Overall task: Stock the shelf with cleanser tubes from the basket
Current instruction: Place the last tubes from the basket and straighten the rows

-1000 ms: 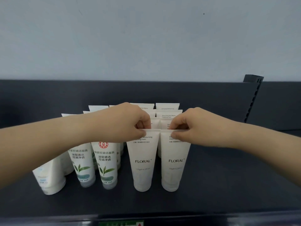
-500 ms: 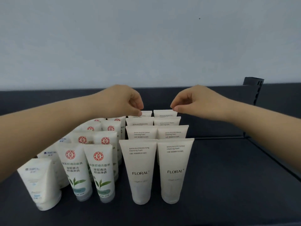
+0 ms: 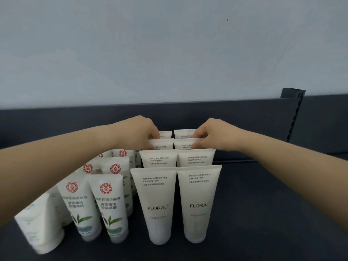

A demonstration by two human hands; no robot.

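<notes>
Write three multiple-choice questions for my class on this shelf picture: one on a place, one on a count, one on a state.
1. Where do the FLORAL tubes stand on the shelf?
A. right of the green-leaf tubes
B. left of them
C. stacked on them

2. How many FLORAL tubes are in the front row?
A. one
B. two
C. four

3. What are the left hand and right hand doing?
A. lying flat on the shelf
B. pinching tube tops in the third row
C. lifting a front tube

Key: 1 A, the leaf tubes stand at their left; 2 B, two stand side by side in front; 3 B, fingers and thumbs close on third-row tops.
</notes>
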